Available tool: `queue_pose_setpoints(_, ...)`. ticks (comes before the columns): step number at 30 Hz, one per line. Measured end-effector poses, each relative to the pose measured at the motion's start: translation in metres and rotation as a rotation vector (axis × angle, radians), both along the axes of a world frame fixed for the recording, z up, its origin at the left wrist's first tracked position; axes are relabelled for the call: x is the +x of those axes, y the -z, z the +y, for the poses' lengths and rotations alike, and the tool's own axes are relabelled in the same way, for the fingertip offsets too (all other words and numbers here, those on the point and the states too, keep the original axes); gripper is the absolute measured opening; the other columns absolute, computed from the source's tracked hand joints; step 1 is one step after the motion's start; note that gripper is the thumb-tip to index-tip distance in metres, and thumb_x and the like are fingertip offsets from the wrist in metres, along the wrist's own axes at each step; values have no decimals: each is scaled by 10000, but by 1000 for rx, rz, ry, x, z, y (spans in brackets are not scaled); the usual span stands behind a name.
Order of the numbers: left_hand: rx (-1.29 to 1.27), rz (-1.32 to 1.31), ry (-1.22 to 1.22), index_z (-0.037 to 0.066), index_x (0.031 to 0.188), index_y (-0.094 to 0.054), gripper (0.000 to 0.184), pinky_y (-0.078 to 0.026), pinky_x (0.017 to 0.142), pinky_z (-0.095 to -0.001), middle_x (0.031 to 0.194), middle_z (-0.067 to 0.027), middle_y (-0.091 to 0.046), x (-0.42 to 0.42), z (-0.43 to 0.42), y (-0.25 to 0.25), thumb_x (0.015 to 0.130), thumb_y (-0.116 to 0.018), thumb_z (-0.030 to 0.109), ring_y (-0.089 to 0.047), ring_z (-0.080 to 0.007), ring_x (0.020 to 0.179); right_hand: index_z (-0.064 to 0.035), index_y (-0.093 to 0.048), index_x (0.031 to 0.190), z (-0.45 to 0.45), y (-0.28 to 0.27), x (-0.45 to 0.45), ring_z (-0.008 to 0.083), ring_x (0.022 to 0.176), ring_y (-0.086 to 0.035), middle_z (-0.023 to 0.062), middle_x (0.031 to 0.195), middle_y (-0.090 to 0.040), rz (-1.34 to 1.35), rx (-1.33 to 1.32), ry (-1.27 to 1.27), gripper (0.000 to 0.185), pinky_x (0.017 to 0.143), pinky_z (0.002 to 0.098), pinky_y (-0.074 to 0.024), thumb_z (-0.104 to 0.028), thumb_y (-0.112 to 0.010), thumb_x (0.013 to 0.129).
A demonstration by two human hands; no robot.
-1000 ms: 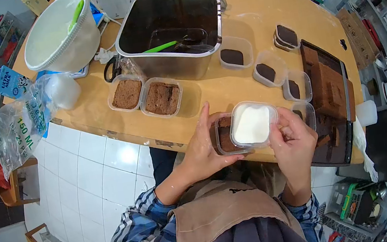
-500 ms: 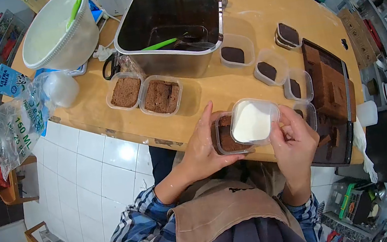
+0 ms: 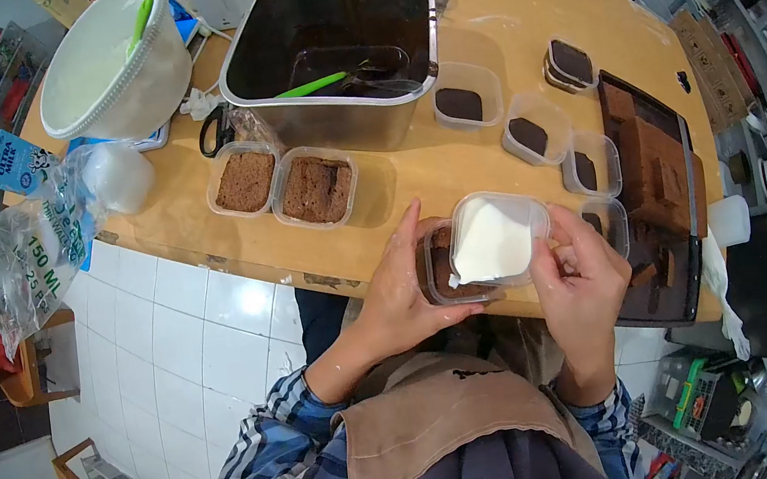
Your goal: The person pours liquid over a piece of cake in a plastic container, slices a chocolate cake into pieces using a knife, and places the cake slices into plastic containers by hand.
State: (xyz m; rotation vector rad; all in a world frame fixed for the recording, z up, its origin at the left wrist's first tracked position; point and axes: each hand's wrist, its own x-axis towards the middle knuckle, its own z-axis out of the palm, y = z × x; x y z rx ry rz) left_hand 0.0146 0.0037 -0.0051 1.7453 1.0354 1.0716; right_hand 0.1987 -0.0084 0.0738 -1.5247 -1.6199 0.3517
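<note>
My left hand (image 3: 408,286) is wrapped round the left side of a clear container with brown cake (image 3: 440,261) inside, near the table's front edge. In my right hand (image 3: 580,274) is a second clear container of white cream (image 3: 494,240), gripped by its right side. It is tilted and overlaps the right part of the cake container. The cream reaches the lower left rim and hangs over the cake. Two more containers of brown cake (image 3: 317,190) stand side by side, to the upper left of my left hand.
A metal tub (image 3: 351,129) of dark chocolate holds a green-handled utensil (image 3: 312,84). Behind left stands a white bowl (image 3: 149,91). Several small containers (image 3: 467,95) stand at the right, beside a dark tray (image 3: 688,292) with cake blocks (image 3: 650,167). A plastic bag (image 3: 30,255) hangs over the left edge.
The cream container has tilted to the lower left, and its cream has run to the rim above the cake. Both hands keep nearly the same place and hold.
</note>
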Motion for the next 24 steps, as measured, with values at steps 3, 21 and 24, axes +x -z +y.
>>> queue_pose_setpoints(3,21,38,-9,-49,1429,-97,1205,-373,1010,-398,1258,-197,-495,0,0,-3,568,-886,248,-486,-334,1167,30,-616,1061,4,1,-1,166,589,-627,144,821,-651,30,9,8,323,533,280,-508,40,-652,741)
queue_pose_setpoints(21,52,11,11,-51,1427,-86,1198,-354,1021,-408,1255,-199,-505,-2,1,0,581,-881,243,-495,-335,1162,7,-617,1073,31,13,-1,171,565,-624,150,845,-657,101,44,59,338,513,289,-497,42,-645,739)
queue_pose_setpoints(24,32,-31,30,-47,1429,-80,1194,-350,1023,-408,1254,-196,-506,-1,1,1,587,-877,235,-487,-330,1173,31,-605,1090,29,11,4,135,598,-612,145,862,-665,65,50,70,329,523,256,-488,61,-626,763)
